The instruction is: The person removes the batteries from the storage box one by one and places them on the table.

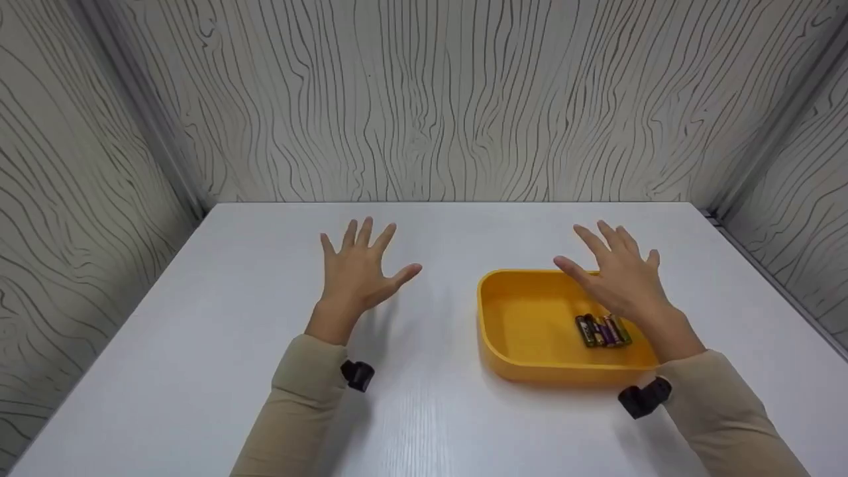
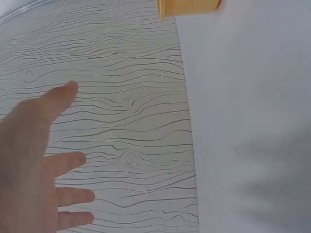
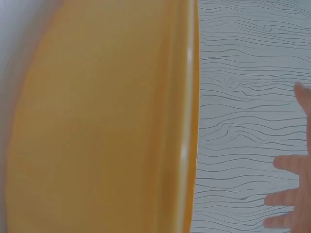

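Left hand [image 1: 358,275]: raised, fingers splayed straight, left of the yellow tray [image 1: 523,324].
Right hand [image 1: 623,278]: fingers likewise spread, over the tray's right side.
Batteries [image 1: 606,331]: side by side in the tray's right part, long axes running near to far.
Table [image 1: 424,424]: white.
Walls [image 1: 424,99]: pale, wood-grain lines.

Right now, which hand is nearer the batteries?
Right. Right hand hovers close to the batteries, apparently over the tray; left hand is outside it, to the left.
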Action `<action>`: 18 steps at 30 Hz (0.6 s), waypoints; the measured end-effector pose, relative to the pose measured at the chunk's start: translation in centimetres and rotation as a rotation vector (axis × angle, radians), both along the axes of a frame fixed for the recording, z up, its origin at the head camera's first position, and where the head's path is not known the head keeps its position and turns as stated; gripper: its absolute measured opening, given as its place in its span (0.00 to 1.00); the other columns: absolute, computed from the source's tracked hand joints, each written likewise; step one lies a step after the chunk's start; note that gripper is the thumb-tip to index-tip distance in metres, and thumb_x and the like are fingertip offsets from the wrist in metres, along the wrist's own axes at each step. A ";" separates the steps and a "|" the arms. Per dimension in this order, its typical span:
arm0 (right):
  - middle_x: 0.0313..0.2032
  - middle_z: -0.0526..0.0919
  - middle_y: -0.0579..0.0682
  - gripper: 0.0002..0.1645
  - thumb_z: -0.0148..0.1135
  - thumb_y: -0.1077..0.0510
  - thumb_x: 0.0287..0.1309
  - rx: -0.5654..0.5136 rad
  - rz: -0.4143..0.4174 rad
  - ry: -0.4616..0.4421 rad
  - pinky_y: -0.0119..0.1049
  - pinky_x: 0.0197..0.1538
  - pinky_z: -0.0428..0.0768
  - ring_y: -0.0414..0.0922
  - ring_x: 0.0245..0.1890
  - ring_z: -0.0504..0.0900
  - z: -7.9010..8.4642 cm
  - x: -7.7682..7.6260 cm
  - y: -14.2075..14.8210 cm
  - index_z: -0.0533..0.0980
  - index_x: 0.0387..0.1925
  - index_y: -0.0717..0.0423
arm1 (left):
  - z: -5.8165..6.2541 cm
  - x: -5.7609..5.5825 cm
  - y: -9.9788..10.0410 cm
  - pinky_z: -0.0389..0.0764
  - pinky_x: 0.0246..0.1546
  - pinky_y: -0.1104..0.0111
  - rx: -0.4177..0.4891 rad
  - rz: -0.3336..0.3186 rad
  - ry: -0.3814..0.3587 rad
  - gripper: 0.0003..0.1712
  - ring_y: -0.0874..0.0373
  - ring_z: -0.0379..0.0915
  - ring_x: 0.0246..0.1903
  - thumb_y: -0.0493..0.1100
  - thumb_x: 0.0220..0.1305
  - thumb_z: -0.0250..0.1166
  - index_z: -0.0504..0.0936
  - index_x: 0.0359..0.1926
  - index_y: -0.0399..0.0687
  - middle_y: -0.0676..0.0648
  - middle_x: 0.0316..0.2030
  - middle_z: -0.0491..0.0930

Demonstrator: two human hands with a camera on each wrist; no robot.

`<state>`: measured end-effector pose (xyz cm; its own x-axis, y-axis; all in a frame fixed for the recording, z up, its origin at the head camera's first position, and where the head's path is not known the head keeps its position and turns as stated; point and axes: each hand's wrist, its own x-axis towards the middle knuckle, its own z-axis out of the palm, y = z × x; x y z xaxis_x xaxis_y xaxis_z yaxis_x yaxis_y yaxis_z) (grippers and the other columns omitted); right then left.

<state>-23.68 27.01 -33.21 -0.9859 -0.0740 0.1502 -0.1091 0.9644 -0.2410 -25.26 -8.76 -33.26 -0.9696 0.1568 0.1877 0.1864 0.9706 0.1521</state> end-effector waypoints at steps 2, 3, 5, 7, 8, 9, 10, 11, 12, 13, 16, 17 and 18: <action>0.74 0.49 0.66 0.50 0.41 0.24 0.61 -0.057 0.015 0.000 0.77 0.65 0.42 0.69 0.72 0.47 0.0 0.2 0.3 0.52 0.74 0.49 | 0.0 0.2 0.1 0.47 0.70 0.35 0.017 -0.015 0.019 0.45 0.43 0.50 0.75 0.76 0.60 0.49 0.59 0.73 0.61 0.42 0.74 0.57; 0.73 0.51 0.66 0.49 0.42 0.25 0.62 -0.087 0.022 -0.004 0.75 0.65 0.44 0.69 0.72 0.48 0.0 0.3 0.5 0.53 0.74 0.51 | 0.0 0.3 0.1 0.49 0.69 0.36 0.023 -0.023 0.032 0.43 0.43 0.53 0.74 0.74 0.61 0.50 0.61 0.72 0.60 0.42 0.73 0.59; 0.72 0.53 0.67 0.47 0.44 0.28 0.64 -0.150 0.034 -0.019 0.73 0.66 0.48 0.69 0.71 0.51 -0.1 0.5 1.1 0.54 0.73 0.53 | -0.1 0.5 0.3 0.55 0.68 0.38 0.035 -0.041 0.069 0.39 0.43 0.60 0.71 0.70 0.63 0.53 0.66 0.69 0.58 0.42 0.70 0.65; 0.72 0.54 0.67 0.45 0.45 0.31 0.65 -0.213 0.045 -0.036 0.72 0.67 0.51 0.69 0.71 0.52 -0.2 0.6 1.8 0.56 0.72 0.55 | -0.2 0.8 0.5 0.63 0.66 0.40 0.042 -0.060 0.116 0.35 0.44 0.67 0.66 0.66 0.64 0.57 0.70 0.66 0.55 0.42 0.66 0.70; 0.72 0.55 0.67 0.45 0.46 0.32 0.66 -0.238 0.046 -0.046 0.71 0.67 0.52 0.69 0.71 0.53 -0.3 0.7 2.1 0.56 0.72 0.56 | -0.2 0.9 0.6 0.66 0.64 0.41 0.048 -0.070 0.136 0.33 0.44 0.70 0.64 0.64 0.64 0.58 0.72 0.65 0.54 0.43 0.65 0.72; 0.71 0.56 0.67 0.44 0.47 0.33 0.66 -0.265 0.047 -0.053 0.71 0.66 0.54 0.69 0.71 0.53 -0.4 0.8 2.5 0.57 0.71 0.57 | -0.3 1.0 0.7 0.69 0.62 0.43 0.056 -0.083 0.154 0.31 0.44 0.72 0.62 0.62 0.64 0.60 0.74 0.63 0.53 0.42 0.63 0.74; 0.71 0.57 0.67 0.43 0.47 0.34 0.66 -0.285 0.049 -0.059 0.70 0.66 0.55 0.69 0.71 0.54 -0.5 0.9 2.8 0.58 0.71 0.57 | -0.4 1.2 0.8 0.72 0.60 0.44 0.066 -0.098 0.172 0.30 0.44 0.75 0.60 0.60 0.64 0.61 0.75 0.62 0.52 0.43 0.61 0.76; 0.71 0.57 0.67 0.42 0.48 0.35 0.67 -0.303 0.050 -0.061 0.70 0.66 0.56 0.69 0.70 0.55 -0.7 1.0 3.1 0.59 0.71 0.58 | -0.4 1.3 0.9 0.74 0.58 0.46 0.079 -0.115 0.186 0.28 0.45 0.77 0.58 0.58 0.63 0.62 0.76 0.60 0.51 0.43 0.59 0.78; 0.70 0.58 0.68 0.41 0.48 0.36 0.67 -0.315 0.052 -0.060 0.70 0.66 0.57 0.69 0.70 0.56 -0.8 1.1 3.4 0.60 0.70 0.59 | -0.5 1.4 1.0 0.76 0.56 0.47 0.095 -0.132 0.192 0.27 0.45 0.78 0.56 0.56 0.63 0.63 0.77 0.59 0.50 0.42 0.58 0.79; 0.70 0.59 0.68 0.40 0.48 0.37 0.68 -0.327 0.055 -0.059 0.70 0.65 0.58 0.68 0.69 0.57 -1.0 1.3 3.7 0.60 0.69 0.59 | -0.6 1.5 1.1 0.78 0.55 0.49 0.113 -0.148 0.193 0.26 0.45 0.79 0.55 0.55 0.63 0.64 0.78 0.59 0.49 0.42 0.57 0.80; 0.68 0.62 0.68 0.37 0.49 0.40 0.69 -0.351 0.063 -0.050 0.69 0.64 0.60 0.68 0.67 0.61 -1.6 1.6 4.4 0.63 0.68 0.60 | -0.9 1.7 1.4 0.81 0.49 0.54 0.149 -0.196 0.204 0.24 0.46 0.82 0.49 0.53 0.63 0.65 0.79 0.57 0.48 0.42 0.53 0.82; 0.68 0.63 0.68 0.36 0.49 0.41 0.69 -0.360 0.065 -0.045 0.69 0.63 0.61 0.68 0.66 0.62 -1.8 1.7 4.6 0.63 0.67 0.61 | -0.9 1.8 1.5 0.82 0.48 0.55 0.157 -0.208 0.204 0.24 0.46 0.83 0.48 0.52 0.63 0.65 0.80 0.56 0.47 0.41 0.52 0.83; 0.67 0.64 0.68 0.35 0.49 0.41 0.69 -0.368 0.065 -0.040 0.69 0.63 0.62 0.68 0.66 0.62 -2.0 1.8 4.9 0.64 0.67 0.61 | -0.9 1.9 1.6 0.82 0.47 0.56 0.163 -0.216 0.202 0.24 0.46 0.84 0.46 0.52 0.63 0.65 0.80 0.56 0.47 0.41 0.52 0.83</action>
